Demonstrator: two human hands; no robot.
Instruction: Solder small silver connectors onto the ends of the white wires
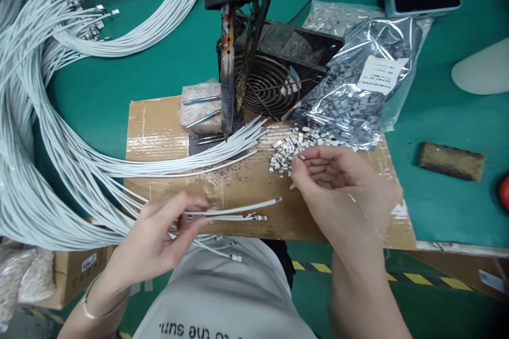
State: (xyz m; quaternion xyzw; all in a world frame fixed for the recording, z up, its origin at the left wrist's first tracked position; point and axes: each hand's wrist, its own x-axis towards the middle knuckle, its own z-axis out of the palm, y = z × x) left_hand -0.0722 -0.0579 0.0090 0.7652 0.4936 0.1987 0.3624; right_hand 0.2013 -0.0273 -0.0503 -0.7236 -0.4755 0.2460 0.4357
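Left hand [159,235] pinches white cable [238,207], tip presented rightward; right hand [338,180] fingers curl over loose metal shells [290,151], grip unclear.

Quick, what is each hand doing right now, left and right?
Left hand: closed, pinching a white cable.
Right hand: fingers curled, reaching into the small metal pieces; a grip cannot be told.

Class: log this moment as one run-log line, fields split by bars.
left hand: pinching white cable | right hand: fingertips at loose metal clips | surface: cardboard sheet | nearby: clip bag
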